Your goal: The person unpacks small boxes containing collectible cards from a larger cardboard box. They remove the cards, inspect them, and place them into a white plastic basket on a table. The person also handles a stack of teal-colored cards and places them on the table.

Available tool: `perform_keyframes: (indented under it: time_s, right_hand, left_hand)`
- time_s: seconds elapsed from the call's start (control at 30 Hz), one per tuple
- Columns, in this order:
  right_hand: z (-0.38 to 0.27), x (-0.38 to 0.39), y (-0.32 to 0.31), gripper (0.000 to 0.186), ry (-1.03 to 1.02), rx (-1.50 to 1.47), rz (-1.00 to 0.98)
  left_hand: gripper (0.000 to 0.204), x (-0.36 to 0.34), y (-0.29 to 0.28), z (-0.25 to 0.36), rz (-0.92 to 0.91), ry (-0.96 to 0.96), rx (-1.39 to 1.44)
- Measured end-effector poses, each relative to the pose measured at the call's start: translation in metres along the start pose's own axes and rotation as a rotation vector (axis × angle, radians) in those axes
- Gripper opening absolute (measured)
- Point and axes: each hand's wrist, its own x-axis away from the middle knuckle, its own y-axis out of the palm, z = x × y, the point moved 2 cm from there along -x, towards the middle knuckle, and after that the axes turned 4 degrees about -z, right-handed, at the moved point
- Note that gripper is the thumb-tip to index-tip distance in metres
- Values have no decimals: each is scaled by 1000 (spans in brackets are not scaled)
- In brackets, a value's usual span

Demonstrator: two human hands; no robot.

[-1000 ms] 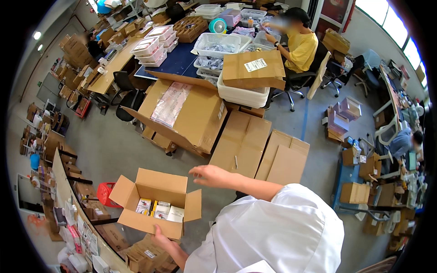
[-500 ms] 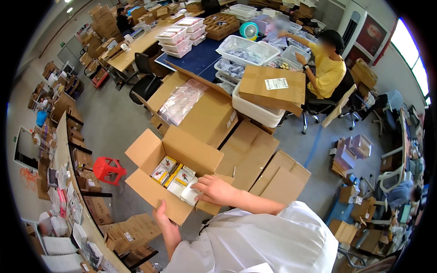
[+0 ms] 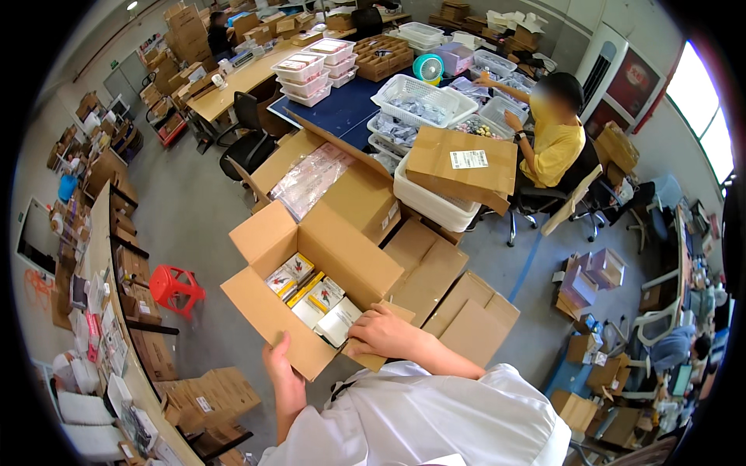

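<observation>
An open cardboard box [image 3: 270, 318] with raised flaps is tilted in front of me. Inside it lie several small yellow-and-white boxes [image 3: 291, 272], and a plain white small box [image 3: 339, 321] sits in its near right corner. My left hand [image 3: 284, 368] grips the near flap, thumb along its edge; the other fingers are partly hidden beneath it. Bent over the right rim and its flap, beside the white small box, my right hand [image 3: 387, 332] has its fingers curled, the tips partly hidden.
Flattened cardboard [image 3: 423, 256] and a large carton with clear plastic film [image 3: 315, 180] lie just beyond. White baskets [image 3: 435, 198] are stacked there, one topped by a carton. A person in a yellow shirt [image 3: 556, 151] sits at the right. A red stool [image 3: 176, 289] stands left.
My right hand has drawn back from the white small box onto the carton's right rim. The open carton has shifted slightly right in view, while my left hand keeps its hold on the flap.
</observation>
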Motion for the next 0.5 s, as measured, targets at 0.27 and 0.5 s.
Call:
perform_keyframes:
  time_s: [0.27, 0.5]
  right_hand:
    - [-20, -19, 16, 56, 113, 34, -207]
    - [-52, -39, 12, 72, 45, -26, -411]
  left_hand:
    - [42, 10, -18, 4, -29, -27, 57]
    - [44, 18, -37, 11, -66, -34, 83]
